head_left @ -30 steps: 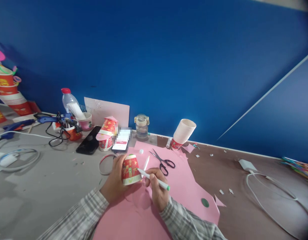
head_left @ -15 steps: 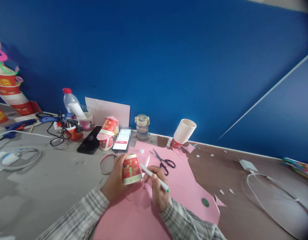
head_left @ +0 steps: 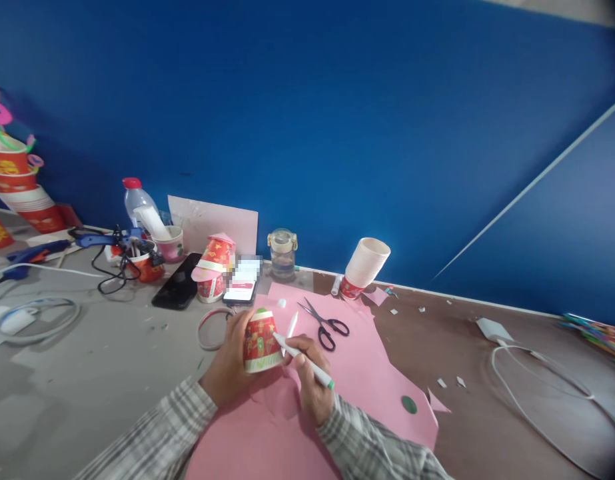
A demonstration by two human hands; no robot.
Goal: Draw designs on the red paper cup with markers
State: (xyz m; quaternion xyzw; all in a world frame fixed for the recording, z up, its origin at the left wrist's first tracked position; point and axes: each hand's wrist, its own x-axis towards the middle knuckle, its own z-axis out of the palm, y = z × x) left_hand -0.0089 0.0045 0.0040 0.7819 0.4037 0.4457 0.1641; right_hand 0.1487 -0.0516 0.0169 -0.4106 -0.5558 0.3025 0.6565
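My left hand (head_left: 230, 363) grips a red patterned paper cup (head_left: 261, 340), turned rim down and a little tilted. Green shows on its upturned base, and green strokes run along the pale band near its rim. In my right hand (head_left: 312, 377) is a white marker (head_left: 307, 365) with a green end, its tip at the cup's right side. Another white pen (head_left: 292, 325) lies just behind the fingers, partly hidden. Beneath both hands spreads a pink paper sheet (head_left: 367, 393), with open black-handled scissors (head_left: 327, 327) resting on it to the right.
Behind the hands stand a decorated cup figure (head_left: 213, 267), two phones (head_left: 177, 283), a lidded jar (head_left: 282, 253) and a tilted stack of cups (head_left: 366, 263). Glue guns (head_left: 37, 253) and cables lie left. A white cable (head_left: 512, 407) curls on the right, near paper scraps.
The marker's tip has moved slightly left and down, onto the cup's side. My right hand has shifted a little left with it. The cup sits slightly more upright.
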